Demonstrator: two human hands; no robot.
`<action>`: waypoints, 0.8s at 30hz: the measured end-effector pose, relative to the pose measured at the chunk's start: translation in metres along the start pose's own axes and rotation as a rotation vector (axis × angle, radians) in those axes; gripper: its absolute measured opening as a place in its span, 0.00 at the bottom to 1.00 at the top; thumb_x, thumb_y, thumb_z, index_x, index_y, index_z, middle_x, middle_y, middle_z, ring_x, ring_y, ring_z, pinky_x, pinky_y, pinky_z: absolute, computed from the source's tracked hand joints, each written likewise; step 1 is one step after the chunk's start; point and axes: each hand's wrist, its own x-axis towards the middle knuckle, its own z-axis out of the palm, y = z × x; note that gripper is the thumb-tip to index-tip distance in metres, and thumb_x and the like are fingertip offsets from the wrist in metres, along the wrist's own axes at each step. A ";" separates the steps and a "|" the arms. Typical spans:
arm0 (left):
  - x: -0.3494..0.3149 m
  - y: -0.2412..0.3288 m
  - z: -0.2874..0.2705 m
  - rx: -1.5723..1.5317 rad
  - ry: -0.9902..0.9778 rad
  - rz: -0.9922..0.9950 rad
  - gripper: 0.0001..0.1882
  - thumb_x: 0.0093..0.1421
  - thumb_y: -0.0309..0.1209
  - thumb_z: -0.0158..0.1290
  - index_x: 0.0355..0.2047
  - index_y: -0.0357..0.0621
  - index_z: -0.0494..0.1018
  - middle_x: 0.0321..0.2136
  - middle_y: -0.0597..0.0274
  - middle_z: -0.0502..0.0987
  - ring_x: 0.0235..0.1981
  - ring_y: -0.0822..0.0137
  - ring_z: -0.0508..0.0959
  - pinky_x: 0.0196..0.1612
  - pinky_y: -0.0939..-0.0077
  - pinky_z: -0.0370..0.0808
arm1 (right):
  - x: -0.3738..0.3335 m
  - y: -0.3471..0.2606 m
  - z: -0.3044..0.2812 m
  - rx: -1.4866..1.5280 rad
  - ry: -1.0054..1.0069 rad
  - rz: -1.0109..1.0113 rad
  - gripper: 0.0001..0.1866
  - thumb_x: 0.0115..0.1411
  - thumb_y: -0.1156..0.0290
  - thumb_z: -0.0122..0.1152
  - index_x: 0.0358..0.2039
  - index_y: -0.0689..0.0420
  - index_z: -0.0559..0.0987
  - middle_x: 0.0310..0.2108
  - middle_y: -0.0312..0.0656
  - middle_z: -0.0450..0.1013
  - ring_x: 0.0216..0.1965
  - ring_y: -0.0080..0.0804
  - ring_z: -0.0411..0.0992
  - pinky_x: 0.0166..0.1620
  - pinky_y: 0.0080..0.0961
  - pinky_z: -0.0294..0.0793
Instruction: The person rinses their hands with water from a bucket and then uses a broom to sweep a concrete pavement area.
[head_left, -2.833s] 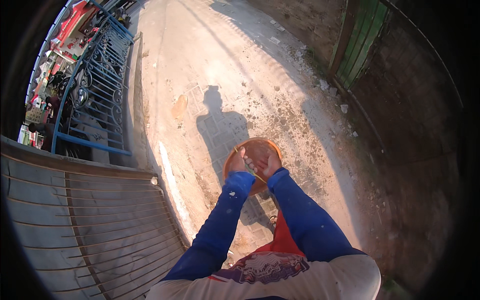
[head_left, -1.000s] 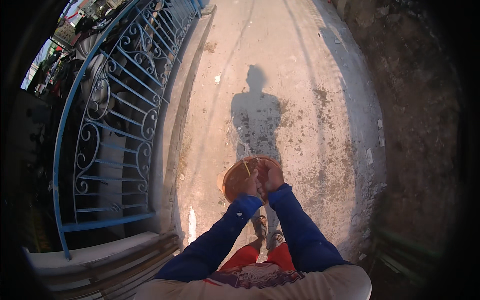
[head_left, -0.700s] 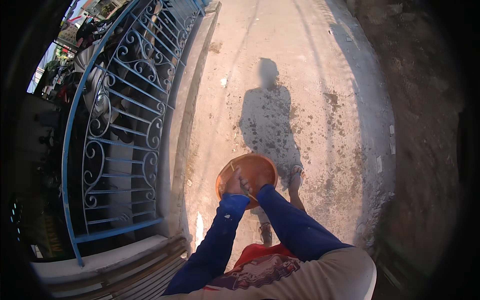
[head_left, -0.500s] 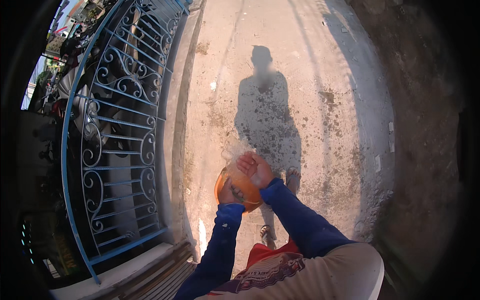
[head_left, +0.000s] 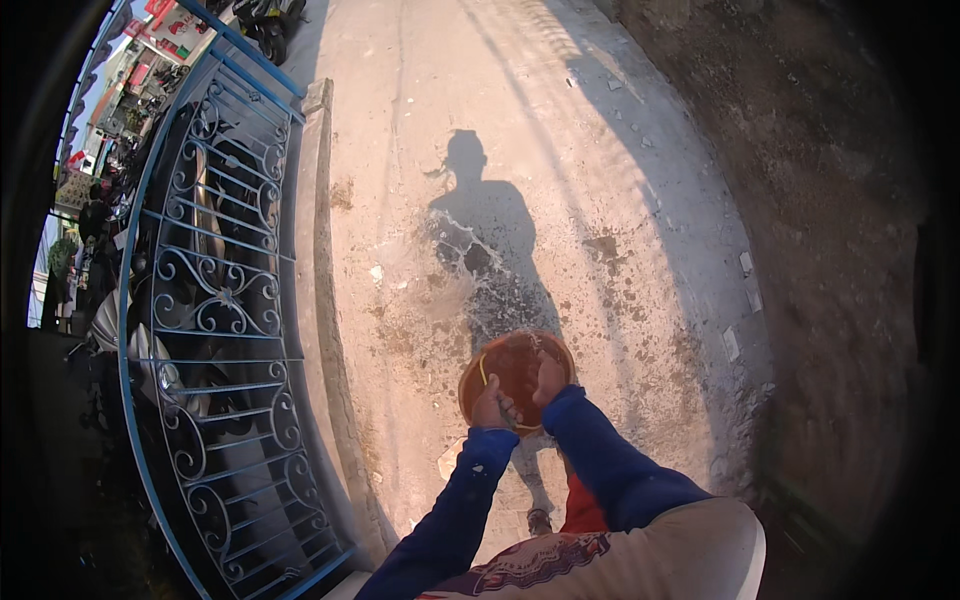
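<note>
Seemingly midway: the bucket [head_left: 465,392] is held low over the ground [head_left: 650,300], its handle [head_left: 483,366] clasped in the left hand [head_left: 495,406]; the right hand [head_left: 549,380] is at its mouth, grip impossible to tell. Beyond, flung water [head_left: 465,245] is airborne; spots darken the ground, much looking dry.

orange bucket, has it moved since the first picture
Yes, forward: the orange bucket was roughly level with the near end of the blue fence; now it is farther along that fence.

The bucket [head_left: 467,393] is orange-brown (its handle [head_left: 483,369] yellow), the scroll-patterned fence [head_left: 128,340] blue.
</note>
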 end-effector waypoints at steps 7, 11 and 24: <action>0.026 0.028 0.114 0.220 -0.171 -0.043 0.23 0.56 0.53 0.53 0.16 0.54 0.60 0.10 0.69 0.57 0.12 0.67 0.62 0.17 0.66 0.64 | 0.046 -0.162 0.019 0.603 -0.132 -0.065 0.22 0.63 0.61 0.46 0.55 0.58 0.65 0.52 0.44 0.66 0.53 0.35 0.64 0.58 0.31 0.61; 0.019 0.044 0.186 0.277 -0.190 -0.030 0.23 0.57 0.53 0.52 0.17 0.53 0.60 0.10 0.69 0.60 0.09 0.68 0.62 0.15 0.68 0.65 | 0.048 -0.165 0.003 0.167 0.424 0.066 0.24 0.62 0.60 0.47 0.56 0.59 0.64 0.54 0.47 0.64 0.56 0.37 0.61 0.59 0.34 0.59; 0.111 0.103 0.350 0.482 -0.491 -0.309 0.21 0.56 0.50 0.55 0.19 0.54 0.60 0.11 0.70 0.61 0.10 0.70 0.62 0.16 0.68 0.64 | 0.165 -0.216 -0.024 0.567 -0.163 -0.042 0.27 0.60 0.48 0.32 0.45 0.53 0.71 0.33 0.45 0.73 0.31 0.42 0.73 0.27 0.38 0.71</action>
